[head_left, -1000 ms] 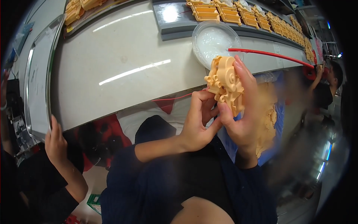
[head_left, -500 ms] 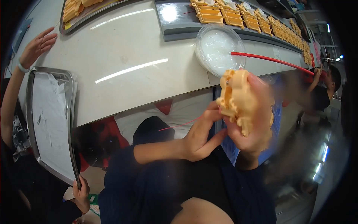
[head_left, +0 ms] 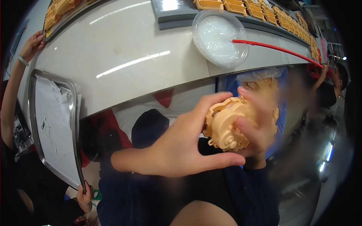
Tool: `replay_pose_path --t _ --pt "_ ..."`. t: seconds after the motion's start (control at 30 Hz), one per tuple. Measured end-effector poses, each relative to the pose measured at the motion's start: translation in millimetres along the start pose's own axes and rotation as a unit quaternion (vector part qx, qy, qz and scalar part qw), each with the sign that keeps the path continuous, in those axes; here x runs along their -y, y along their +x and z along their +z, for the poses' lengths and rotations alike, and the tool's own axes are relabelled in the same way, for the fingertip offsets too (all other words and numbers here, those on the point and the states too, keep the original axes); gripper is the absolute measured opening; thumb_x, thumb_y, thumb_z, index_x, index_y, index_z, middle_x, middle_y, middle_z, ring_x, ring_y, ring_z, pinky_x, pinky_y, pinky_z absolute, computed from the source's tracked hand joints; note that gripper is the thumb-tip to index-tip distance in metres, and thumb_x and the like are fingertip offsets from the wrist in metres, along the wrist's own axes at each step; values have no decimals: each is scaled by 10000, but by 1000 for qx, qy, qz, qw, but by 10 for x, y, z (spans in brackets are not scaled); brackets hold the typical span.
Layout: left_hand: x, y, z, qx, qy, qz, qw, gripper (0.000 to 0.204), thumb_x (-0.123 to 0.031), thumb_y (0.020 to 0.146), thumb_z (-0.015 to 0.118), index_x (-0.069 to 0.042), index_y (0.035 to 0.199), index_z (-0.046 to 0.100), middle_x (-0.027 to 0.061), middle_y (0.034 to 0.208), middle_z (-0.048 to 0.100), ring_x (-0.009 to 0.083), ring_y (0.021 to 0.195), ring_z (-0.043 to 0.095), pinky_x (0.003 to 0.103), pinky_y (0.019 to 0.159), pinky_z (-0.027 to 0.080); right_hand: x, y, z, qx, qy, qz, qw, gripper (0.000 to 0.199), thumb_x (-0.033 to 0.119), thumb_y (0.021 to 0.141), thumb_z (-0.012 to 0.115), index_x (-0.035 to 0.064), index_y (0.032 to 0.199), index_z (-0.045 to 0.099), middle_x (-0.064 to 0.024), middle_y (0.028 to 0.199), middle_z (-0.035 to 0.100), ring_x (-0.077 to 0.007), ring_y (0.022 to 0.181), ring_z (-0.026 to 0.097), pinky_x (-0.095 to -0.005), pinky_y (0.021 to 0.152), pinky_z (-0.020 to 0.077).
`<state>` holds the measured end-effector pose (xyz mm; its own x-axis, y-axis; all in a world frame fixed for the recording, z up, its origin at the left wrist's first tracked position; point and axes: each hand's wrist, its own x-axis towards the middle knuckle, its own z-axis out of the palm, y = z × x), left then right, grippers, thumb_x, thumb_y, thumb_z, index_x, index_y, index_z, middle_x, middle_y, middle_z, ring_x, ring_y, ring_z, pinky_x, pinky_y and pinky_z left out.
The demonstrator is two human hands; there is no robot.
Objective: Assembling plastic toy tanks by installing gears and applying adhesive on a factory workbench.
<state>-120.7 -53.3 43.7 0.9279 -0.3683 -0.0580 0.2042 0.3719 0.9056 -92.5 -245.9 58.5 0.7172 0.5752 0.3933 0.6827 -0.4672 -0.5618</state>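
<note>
A beige plastic gear housing [head_left: 228, 124], round with a scalloped rim and a small knob, is held up in front of my body. My left hand [head_left: 181, 139] curves around its left side, fingers on the top edge and thumb stretched out beneath. From the right, my right hand [head_left: 260, 128] grips it, its thumb lying across the face; part of this hand is blurred. Pale gear teeth show in a gap at the housing's upper left. Past the hands, on the worktable, stands a round clear tub [head_left: 218, 37] of whitish grease with a red stick [head_left: 279, 48] across its rim.
Rows of beige housings [head_left: 256, 11] sit on a grey conveyor [head_left: 173, 20] behind the tub. At left a co-worker's hands [head_left: 33, 46] hold a metal tray of beige parts [head_left: 62, 8] and a paper-lined tray [head_left: 31, 101]. A blue, plastic-lined bin [head_left: 226, 83] stands right of the table [head_left: 124, 49].
The housing has come lower and turned its round, knobbed face into view. My left hand has opened from a pinch and wrapped around it. The co-worker's upper hand has reached the far tray.
</note>
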Motion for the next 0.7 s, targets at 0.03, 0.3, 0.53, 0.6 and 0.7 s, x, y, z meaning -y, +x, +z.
replay_pose_path --t 0.03,0.3,0.53,0.6,0.7 --pt "31 15 25 23 -21 -34 999 821 -244 715 809 -19 1325 309 134 1281 451 173 1136 500 309 916 437 -8 -28 12 3 6 0 1000 546 208 567 808 200 1088 649 -215 1213 514 -348 1022 554 -384 818 498" --pt "207 -6 65 7 22 -82 996 624 -151 786 715 -21 1272 346 112 1137 548 138 1031 546 269 868 442 -64 -131 51 45 -114 -15 992 546 279 626 815 234 1129 607 -189 1253 485 -329 1065 511 -374 834 491" --pt "437 -36 -6 -7 -7 7 1000 572 -106 810 690 -18 1253 338 122 1109 561 150 961 588 271 814 475 -35 -210 137 -113 329 203 915 829 531 732 713 -61 1254 459 -215 1266 477 -278 1087 515 -375 896 442" --pt "470 -60 -67 42 2 59 997 621 -65 776 703 -22 1261 319 143 1185 518 171 1050 552 290 878 453 -8 -278 16 -64 346 282 893 766 486 762 701 -68 1238 472 -195 1217 502 -249 1054 525 -348 880 438" --pt "567 -77 -89 42 8 91 995 621 -43 767 693 -28 1249 302 169 1221 486 225 1090 533 320 905 446 -61 -326 77 -30 377 311 872 563 311 818 682 -87 1179 514 -139 1054 549 -189 943 533 -278 827 415"
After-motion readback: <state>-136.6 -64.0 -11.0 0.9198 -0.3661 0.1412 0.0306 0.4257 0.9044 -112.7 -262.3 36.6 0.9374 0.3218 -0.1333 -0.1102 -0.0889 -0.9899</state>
